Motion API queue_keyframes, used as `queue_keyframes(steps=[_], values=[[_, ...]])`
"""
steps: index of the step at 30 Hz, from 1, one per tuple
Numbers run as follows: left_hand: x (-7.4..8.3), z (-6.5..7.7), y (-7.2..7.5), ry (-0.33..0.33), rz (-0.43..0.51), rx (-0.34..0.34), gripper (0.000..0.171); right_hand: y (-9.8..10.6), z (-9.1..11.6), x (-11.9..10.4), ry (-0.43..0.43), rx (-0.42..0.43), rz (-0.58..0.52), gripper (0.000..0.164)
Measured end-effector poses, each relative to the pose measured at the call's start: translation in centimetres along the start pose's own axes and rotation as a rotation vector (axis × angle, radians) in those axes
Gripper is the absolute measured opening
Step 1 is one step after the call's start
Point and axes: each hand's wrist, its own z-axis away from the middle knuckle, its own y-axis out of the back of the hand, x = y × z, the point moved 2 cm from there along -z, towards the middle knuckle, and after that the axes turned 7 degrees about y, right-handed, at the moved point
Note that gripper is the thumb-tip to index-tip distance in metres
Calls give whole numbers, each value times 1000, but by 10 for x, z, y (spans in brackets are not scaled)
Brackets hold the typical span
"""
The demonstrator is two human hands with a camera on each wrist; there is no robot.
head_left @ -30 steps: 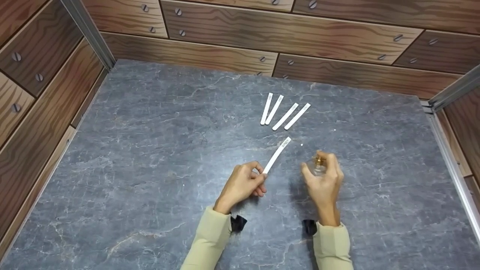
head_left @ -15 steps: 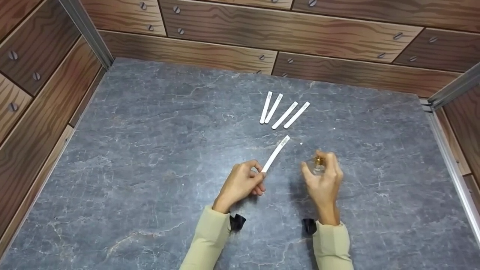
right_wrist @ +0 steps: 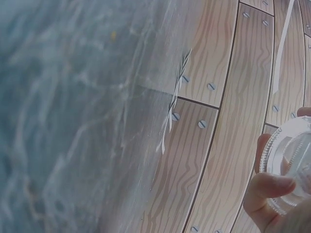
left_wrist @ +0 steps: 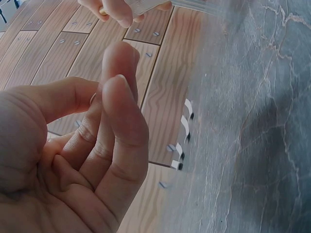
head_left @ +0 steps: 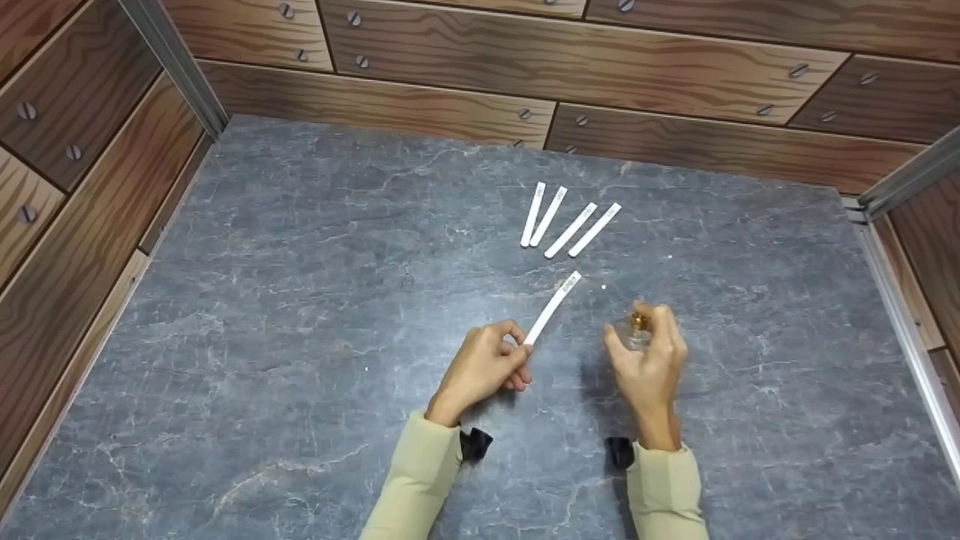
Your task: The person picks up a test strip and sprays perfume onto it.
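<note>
In the head view my left hand (head_left: pixel 480 369) pinches the near end of a white perfume test strip (head_left: pixel 551 309), which points away and to the right with printing on its far end. The left wrist view shows the thumb and fingertips (left_wrist: pixel 121 99) pressed together, the strip hidden behind them. To the right, my right hand (head_left: pixel 646 367) grips a small clear glass perfume bottle (head_left: pixel 637 341) with a gold spray top (head_left: pixel 638 321); a finger lies over that top. The bottle's ribbed clear base (right_wrist: pixel 286 160) shows in the right wrist view, thumb against it. A gap separates strip and bottle.
Several more white test strips (head_left: pixel 574 231) lie fanned out on the grey marbled table (head_left: pixel 337 262), beyond the hands. Tiny white specks dot the surface near the bottle. Wood-patterned walls (head_left: pixel 450 67) border the back and both sides.
</note>
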Motion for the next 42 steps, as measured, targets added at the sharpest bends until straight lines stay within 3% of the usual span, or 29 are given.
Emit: queue_keyframes(steps=[24, 34, 42], values=[[-3, -1, 5, 2, 4, 14, 4, 1, -1, 1, -42, 17, 29, 35], [-2, -10, 25, 3, 8, 98, 5, 10, -5, 5, -76, 21, 30, 41], [4, -22, 29, -5, 23, 143, 7, 15, -7, 6, -134, 10, 46, 43]])
